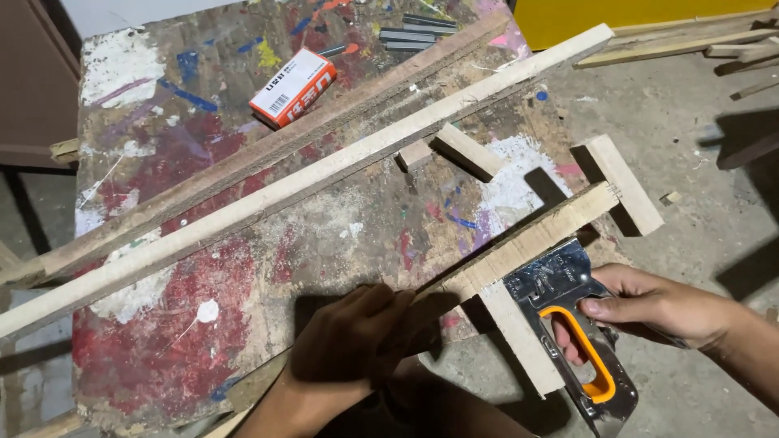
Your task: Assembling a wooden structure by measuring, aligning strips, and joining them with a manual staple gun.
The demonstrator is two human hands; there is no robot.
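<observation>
The right hand (649, 304) is wrapped closed around the orange-handled staple gun (572, 324), its nose pressed on the wooden frame strip (527, 239); the left hand (361, 332) lies just left of the gun, fingers loosely curled, pinning that strip to the paint-splattered workbench (162, 146).

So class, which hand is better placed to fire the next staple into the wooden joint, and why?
Probably the right hand: it grips the stapler, whose head sits at the joint of the two strips. The left hand has no tool and lies flat on the strip.
</observation>
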